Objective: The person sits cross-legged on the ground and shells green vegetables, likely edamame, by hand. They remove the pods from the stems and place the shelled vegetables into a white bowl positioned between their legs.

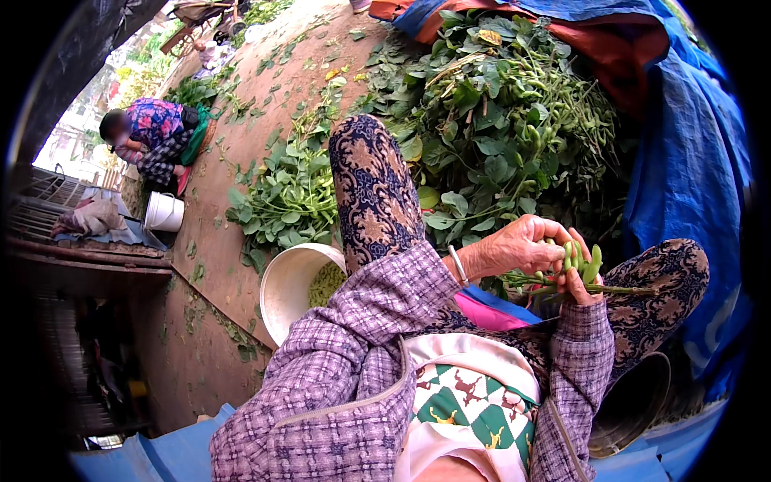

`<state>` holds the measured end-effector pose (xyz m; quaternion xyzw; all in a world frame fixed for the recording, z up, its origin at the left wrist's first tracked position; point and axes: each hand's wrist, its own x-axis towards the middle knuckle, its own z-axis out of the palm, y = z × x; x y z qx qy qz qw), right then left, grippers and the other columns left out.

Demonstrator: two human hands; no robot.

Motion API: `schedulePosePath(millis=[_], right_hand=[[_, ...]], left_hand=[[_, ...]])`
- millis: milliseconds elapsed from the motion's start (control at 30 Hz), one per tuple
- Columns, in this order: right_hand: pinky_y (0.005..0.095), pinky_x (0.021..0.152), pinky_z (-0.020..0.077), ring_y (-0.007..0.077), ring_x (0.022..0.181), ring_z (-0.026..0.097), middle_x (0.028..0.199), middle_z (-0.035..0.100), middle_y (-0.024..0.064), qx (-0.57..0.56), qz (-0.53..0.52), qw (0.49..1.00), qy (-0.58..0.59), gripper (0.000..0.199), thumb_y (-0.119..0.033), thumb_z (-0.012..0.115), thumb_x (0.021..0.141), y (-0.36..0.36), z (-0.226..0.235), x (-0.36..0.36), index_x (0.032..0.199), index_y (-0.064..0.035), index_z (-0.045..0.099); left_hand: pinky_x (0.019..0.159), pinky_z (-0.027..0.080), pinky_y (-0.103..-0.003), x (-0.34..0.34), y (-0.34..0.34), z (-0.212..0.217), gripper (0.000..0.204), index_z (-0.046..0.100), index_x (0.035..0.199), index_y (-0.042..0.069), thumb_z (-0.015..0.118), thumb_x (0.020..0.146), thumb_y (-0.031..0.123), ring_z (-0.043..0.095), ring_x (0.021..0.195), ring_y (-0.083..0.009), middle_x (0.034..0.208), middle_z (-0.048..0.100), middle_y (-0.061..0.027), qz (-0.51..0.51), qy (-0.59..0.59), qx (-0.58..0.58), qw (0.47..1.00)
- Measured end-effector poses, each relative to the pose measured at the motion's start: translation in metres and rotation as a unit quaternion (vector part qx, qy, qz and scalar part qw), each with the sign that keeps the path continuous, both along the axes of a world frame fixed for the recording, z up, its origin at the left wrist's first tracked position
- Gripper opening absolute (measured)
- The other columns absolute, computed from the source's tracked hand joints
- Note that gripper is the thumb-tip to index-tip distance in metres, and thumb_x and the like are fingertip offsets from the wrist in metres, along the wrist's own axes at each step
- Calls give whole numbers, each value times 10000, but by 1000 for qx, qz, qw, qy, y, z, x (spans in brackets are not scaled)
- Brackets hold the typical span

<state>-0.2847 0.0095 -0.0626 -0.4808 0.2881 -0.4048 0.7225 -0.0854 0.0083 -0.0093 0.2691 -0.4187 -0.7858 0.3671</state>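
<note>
Far to the left, another person (152, 136) bends low beside a small white bucket (164, 212). Nearer, a big white bucket (289, 285) with green pods inside stands just left of the knee. The left hand (514, 249) curls its fingers around a bean stalk (594, 287) over the lap. The right hand (580, 281) is closed on green pods (580, 259) on that stalk. Behind them lies a big leaf pile (498, 120), with a blue sheet (691, 177) to its right.
</note>
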Motion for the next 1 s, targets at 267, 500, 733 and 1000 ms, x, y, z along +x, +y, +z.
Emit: schedulePosePath(millis=[267,500,733,1000], right_hand=[[179,554,450,49,641,541,1036,581,17,28,-84,994,68,640,-80,614,802,11,18,10,1356,-84,293],[181,556,439,46,653,510,946,567,-9,-58,-112,987,102,632,-85,630,809,13,6,15,1350,-84,303],[150,529,422,28,599,486,952,582,21,-16,-126,989,76,579,-86,542,865,12,3,18,1365,-102,251],[174,531,388,54,604,472,999,569,38,63,-103,992,-24,623,-93,539,837,7,11,6,1381,-89,236]], left_hand=[[389,234,-161,-8,-1,-16,171,505,832,53,594,851,198,342,438,-11,580,449,56,31,4,31,999],[361,215,-172,-17,2,-45,179,502,786,37,593,852,176,322,407,-21,537,432,37,76,24,132,988],[357,228,-179,-15,12,-36,197,516,814,16,600,851,190,344,408,-19,566,495,3,116,40,85,989],[469,381,-138,-24,11,-13,132,524,892,43,577,860,160,556,604,-35,766,630,-33,86,26,-13,996]])
